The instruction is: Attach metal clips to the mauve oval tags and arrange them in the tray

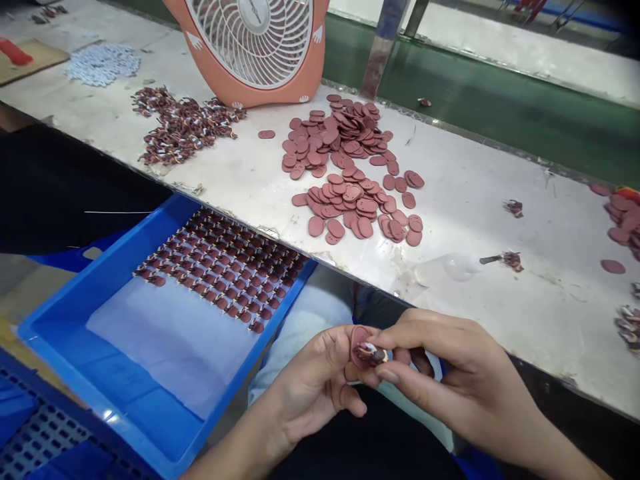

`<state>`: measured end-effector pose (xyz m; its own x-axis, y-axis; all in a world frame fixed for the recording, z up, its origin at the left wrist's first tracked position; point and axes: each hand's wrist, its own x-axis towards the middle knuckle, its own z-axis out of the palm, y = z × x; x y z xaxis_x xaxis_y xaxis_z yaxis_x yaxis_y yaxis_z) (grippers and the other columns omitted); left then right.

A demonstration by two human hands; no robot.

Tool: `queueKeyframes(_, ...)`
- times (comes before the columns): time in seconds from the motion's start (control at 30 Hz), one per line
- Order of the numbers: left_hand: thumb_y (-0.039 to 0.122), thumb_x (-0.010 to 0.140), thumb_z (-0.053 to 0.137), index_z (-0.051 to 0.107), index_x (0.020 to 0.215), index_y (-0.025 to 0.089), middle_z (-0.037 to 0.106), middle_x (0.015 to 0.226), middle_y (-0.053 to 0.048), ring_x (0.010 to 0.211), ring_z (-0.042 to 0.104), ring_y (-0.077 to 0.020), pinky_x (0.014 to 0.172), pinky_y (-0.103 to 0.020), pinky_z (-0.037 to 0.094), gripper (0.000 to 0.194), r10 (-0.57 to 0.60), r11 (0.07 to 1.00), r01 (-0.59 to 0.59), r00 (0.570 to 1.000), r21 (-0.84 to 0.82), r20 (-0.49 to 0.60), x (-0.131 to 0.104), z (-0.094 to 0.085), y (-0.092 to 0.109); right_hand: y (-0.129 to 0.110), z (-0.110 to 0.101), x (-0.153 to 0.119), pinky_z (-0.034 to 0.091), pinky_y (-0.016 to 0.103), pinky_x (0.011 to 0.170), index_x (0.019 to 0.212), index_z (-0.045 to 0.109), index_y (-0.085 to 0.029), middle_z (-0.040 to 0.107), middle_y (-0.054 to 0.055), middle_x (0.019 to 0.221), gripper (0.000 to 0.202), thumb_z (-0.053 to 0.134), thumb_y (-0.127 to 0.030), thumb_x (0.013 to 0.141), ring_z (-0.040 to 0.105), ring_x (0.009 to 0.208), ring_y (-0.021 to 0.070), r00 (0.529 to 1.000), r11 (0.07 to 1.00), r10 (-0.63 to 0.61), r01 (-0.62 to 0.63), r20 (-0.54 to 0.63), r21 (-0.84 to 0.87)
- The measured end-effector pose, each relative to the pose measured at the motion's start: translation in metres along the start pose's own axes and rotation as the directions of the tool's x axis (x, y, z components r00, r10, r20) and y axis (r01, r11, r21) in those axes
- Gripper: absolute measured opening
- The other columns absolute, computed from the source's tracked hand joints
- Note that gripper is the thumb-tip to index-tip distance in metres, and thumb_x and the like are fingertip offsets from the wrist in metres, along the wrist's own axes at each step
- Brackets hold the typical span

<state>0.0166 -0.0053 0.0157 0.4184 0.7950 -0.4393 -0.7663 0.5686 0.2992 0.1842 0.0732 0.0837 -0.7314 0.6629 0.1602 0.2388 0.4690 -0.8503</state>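
Observation:
Over my lap, my left hand [313, 380] pinches a flat reddish-brown oval disc [358, 337] between thumb and fingers. My right hand [447, 370] has its thumb and forefinger closed on a small dark brown figure [379, 356] with white and orange bits. The figure lies against the disc's face; whether it is stuck there I cannot tell. On the table above my hands lies a translucent squeeze bottle [445, 269] with a dark nozzle. Its tip is beside another small brown figure [513, 261].
A blue tray [65, 347] at left holds rows of disc-and-figure pieces on a pale sheet. Piles of oval discs [345, 137] and brown figures [187, 127] lie on the white table [465, 193]. An orange fan [315, 60] stands behind them. Small white pieces [103, 63] lie farther left.

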Motion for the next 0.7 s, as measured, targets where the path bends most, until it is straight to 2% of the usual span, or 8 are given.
queueKeyframes(0.07,0.063,0.068,0.079,0.072,0.108,0.014,0.068,0.089,-0.007,0.068,0.064,-0.0119,0.046,-0.015,0.052,0.063,0.063,0.998,-0.062,0.997,0.028,-0.047,-0.001,0.000,0.002,0.003,0.008,0.002,0.046,0.018,0.049,0.103,0.067,-0.021,0.063,-0.003,0.068,0.016,0.066,-0.013,0.090,0.057,0.054,0.0078,0.994,0.994,-0.059,0.049,-0.094,-0.102)
queueKeyframes(0.13,0.057,0.067,0.083,0.071,0.105,0.018,0.067,0.083,-0.003,0.065,0.062,-0.0112,0.048,-0.016,0.053,0.056,0.236,0.971,-0.224,0.952,0.084,-0.196,-0.003,0.001,0.003,0.009,0.020,0.004,0.048,0.019,0.052,0.104,0.067,-0.019,0.064,-0.002,0.069,0.017,0.065,-0.011,0.089,0.059,0.056,0.0090,0.972,0.955,-0.149,0.094,-0.181,-0.281)
queueKeyframes(0.2,0.045,0.064,0.089,0.070,0.090,0.019,0.063,0.072,0.002,0.057,0.055,-0.0086,0.047,-0.016,0.051,0.041,0.443,0.896,-0.398,0.828,0.197,-0.342,-0.006,0.001,0.004,0.016,0.033,0.005,0.051,0.023,0.056,0.109,0.066,-0.015,0.067,0.001,0.072,0.023,0.067,-0.008,0.087,0.061,0.059,0.0116,0.934,0.872,-0.279,0.150,-0.222,-0.465)
queueKeyframes(0.27,0.036,0.062,0.092,0.068,0.080,0.018,0.060,0.067,0.004,0.055,0.051,-0.0083,0.045,-0.017,0.047,0.035,0.564,0.825,-0.475,0.728,0.305,-0.390,-0.008,0.001,0.005,0.024,0.047,0.008,0.051,0.026,0.058,0.113,0.064,-0.010,0.069,0.004,0.074,0.029,0.070,-0.006,0.085,0.061,0.060,0.0138,0.894,0.785,-0.402,0.227,-0.197,-0.576)
queueKeyframes(0.43,0.030,0.069,0.087,0.065,0.078,0.018,0.071,0.088,-0.002,0.058,0.053,-0.0085,0.046,-0.018,0.044,0.027,0.610,0.791,-0.477,0.669,0.383,-0.425,-0.014,-0.003,0.008,0.034,0.074,0.023,0.047,0.028,0.055,0.113,0.063,-0.007,0.070,0.007,0.075,0.024,0.065,-0.009,0.089,0.059,0.060,0.0155,0.873,0.744,-0.474,0.331,-0.110,-0.581)
queueKeyframes(0.53,0.035,0.074,0.083,0.064,0.078,0.018,0.071,0.089,-0.003,0.059,0.054,-0.0084,0.047,-0.019,0.043,0.027,0.630,0.776,-0.488,0.603,0.400,-0.489,-0.019,-0.010,0.012,0.032,0.084,0.032,0.045,0.028,0.053,0.113,0.064,-0.007,0.068,0.004,0.070,0.026,0.068,-0.009,0.087,0.056,0.056,0.0148,0.871,0.741,-0.483,0.352,-0.091,-0.572)
queueKeyframes(0.6,0.041,0.074,0.082,0.064,0.081,0.019,0.068,0.084,-0.001,0.061,0.058,-0.0106,0.049,-0.020,0.045,0.030,0.679,0.734,-0.440,0.480,0.518,-0.556,-0.027,-0.025,0.020,0.027,0.085,0.033,0.045,0.029,0.052,0.114,0.064,-0.006,0.066,0.002,0.066,0.030,0.071,-0.009,0.085,0.056,0.054,0.0142,0.856,0.727,-0.514,0.403,-0.052,-0.557)
queueKeyframes(0.7,0.047,0.078,0.075,0.063,0.089,0.021,0.067,0.093,-0.003,0.080,0.066,-0.0171,0.058,-0.023,0.051,0.031,0.787,0.616,-0.239,0.171,0.750,-0.592,-0.047,-0.076,0.046,0.023,0.079,0.025,0.045,0.028,0.053,0.109,0.065,-0.005,0.066,0.002,0.066,0.024,0.070,-0.007,0.086,0.056,0.054,0.0131,0.839,0.729,-0.545,0.478,0.007,-0.490)
